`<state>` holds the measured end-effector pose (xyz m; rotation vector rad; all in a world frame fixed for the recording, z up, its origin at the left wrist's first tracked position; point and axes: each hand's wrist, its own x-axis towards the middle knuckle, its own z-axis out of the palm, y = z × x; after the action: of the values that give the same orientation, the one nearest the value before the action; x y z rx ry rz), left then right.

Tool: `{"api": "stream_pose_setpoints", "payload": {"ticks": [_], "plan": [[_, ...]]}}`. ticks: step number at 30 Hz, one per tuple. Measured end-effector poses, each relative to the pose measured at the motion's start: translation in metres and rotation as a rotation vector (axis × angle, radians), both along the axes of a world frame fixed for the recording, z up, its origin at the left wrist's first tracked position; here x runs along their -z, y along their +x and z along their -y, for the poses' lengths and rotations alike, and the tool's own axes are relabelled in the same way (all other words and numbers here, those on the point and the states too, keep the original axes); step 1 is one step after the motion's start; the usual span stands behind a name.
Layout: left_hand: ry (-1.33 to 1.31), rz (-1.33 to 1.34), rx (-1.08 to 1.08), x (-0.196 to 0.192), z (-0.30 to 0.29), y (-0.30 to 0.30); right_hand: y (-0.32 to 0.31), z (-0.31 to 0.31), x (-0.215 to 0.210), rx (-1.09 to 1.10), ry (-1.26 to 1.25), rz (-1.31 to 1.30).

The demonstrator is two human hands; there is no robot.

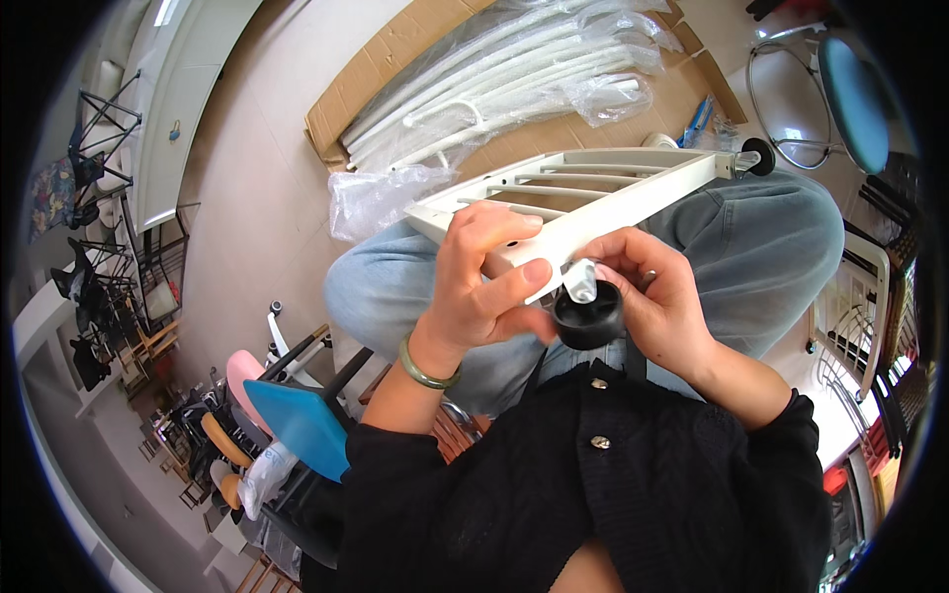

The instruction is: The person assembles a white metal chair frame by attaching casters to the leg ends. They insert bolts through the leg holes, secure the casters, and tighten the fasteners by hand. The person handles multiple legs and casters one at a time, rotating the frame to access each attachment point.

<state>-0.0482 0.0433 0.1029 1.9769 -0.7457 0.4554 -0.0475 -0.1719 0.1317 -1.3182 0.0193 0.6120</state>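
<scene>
A white slatted frame [618, 212] lies slantwise across my lap, its near corner towards me. My left hand [473, 275] is closed around that corner, thumb on the near side and fingers over the top. At the same corner, a caster with a black wheel [590, 326] and a pale grey bracket sits against the frame's end. Closed on the caster's bracket from the right is my right hand [654, 296]; its fingertips are partly hidden behind the bracket. Whether the caster is fixed in the frame I cannot tell. A second black caster [759, 156] is on the frame's far right end.
Beyond my knees an open cardboard box [371, 61] holds white tubes [465, 84] in clear plastic wrap. Blue-handled tools [700, 117] lie at its right side. A stool with a blue seat [852, 107] stands at the far right. A blue chair [301, 425] is on the left.
</scene>
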Motion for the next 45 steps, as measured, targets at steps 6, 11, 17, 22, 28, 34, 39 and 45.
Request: {"api": "stream_pose_setpoints", "payload": {"ticks": [6, 11, 17, 22, 28, 34, 39, 45], "plan": [[0.145, 0.074, -0.128, -0.001, 0.004, -0.011, -0.016, -0.016, 0.005, 0.133, -0.125, 0.218], [0.096, 0.111, -0.059, 0.002, 0.010, -0.007, -0.010, 0.006, -0.002, 0.010, -0.160, -0.020], [0.011, 0.074, -0.057, 0.002, 0.014, -0.004, 0.004, 0.039, -0.027, 0.128, -0.107, 0.024], [-0.018, 0.091, 0.008, 0.005, 0.012, -0.003, 0.016, 0.043, -0.044, -0.184, -0.427, 0.634], [-0.038, -0.091, 0.046, -0.003, 0.011, -0.003, 0.014, 0.025, -0.053, -0.154, -0.510, 0.615], [-0.062, -0.138, 0.057, -0.009, 0.013, 0.000, 0.029, 0.022, -0.056, -0.287, -0.578, 0.965], [-0.059, -0.108, 0.043, -0.009, 0.014, 0.001, 0.037, 0.017, -0.061, -0.369, -0.604, 1.094], [-0.071, -0.091, 0.017, -0.006, 0.019, 0.001, 0.041, 0.011, -0.061, -0.401, -0.697, 1.506]]}}
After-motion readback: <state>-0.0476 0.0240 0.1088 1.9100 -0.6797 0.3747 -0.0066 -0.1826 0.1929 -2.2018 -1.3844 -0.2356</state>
